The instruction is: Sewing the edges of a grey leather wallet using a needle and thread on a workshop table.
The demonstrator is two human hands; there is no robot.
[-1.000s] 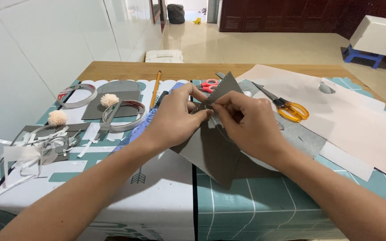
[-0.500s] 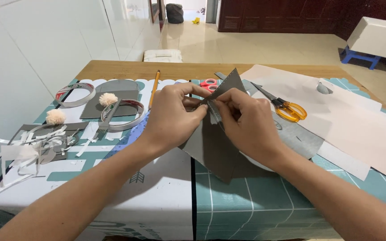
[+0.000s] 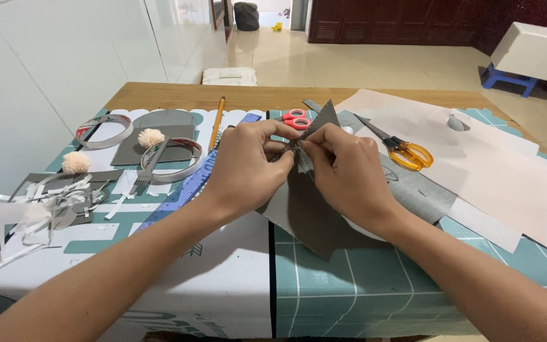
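We noted both hands meeting over the middle of the counter (image 3: 159, 95). The left hand (image 3: 245, 164) and right hand (image 3: 343, 168) each pinched the same grey sheet (image 3: 305, 209) near its upper edge, thumbs and forefingers clenched on it, fingertips of the two hands almost touching. That pinch point was our grip. One corner of the sheet stood up just above the grip as a dark point; the rest hung down from the grip and lay tilted on the counter toward us, over a white round piece that showed only at its edge.

Just beyond the grip lay red scissors (image 3: 297, 118), partly hidden by the raised corner. To the right of the grip, orange scissors (image 3: 406, 152) rested on pale pink paper (image 3: 508, 183), which spread well out to the right. More grey sheet lay under the right wrist.

Left of the grip, near the left knuckles, a pencil (image 3: 217, 120) pointed away from us, and a blue ruler (image 3: 182, 190) ran under the left forearm. Further left we logged two hoop-shaped bands (image 3: 169, 164), two fluffy pompoms (image 3: 151, 137), and grey cut pieces. Well left of the grip sat a heap of white and grey paper scraps (image 3: 39, 209). A teal grid mat (image 3: 362, 285) covered the counter below the grip.
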